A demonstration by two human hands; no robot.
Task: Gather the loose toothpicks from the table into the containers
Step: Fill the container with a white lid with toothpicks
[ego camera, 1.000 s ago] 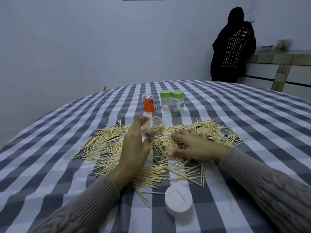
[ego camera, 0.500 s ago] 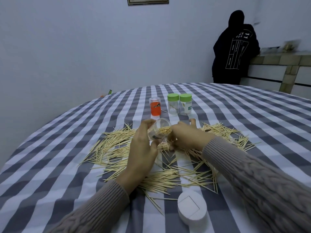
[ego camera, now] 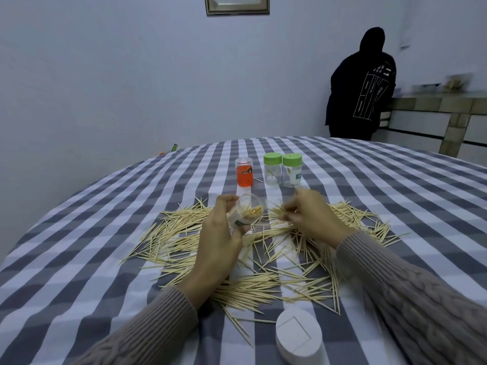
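- Right now I see my left hand [ego camera: 218, 248] gripping a small clear plastic jar [ego camera: 246, 213], tilted with its open mouth toward the right and a bundle of toothpicks already inside.
- My right hand [ego camera: 308, 216] hovers just right of the jar's mouth, fingers curled and pinching a few thin wooden toothpicks [ego camera: 279, 213]; motion blur hides how many.
- Loose pale wooden toothpicks [ego camera: 263, 283] lie scattered across the grey-and-white checked tablecloth [ego camera: 105, 233], under and around both hands.
- Farther off stand an orange-labelled clear jar [ego camera: 244, 172] and, to its right, two green-lidded clear jars [ego camera: 282, 169] touching each other.
- Near me sits a round white lid [ego camera: 299, 337].
- At far right a person in a black hooded jacket [ego camera: 361, 88] stands by a counter.
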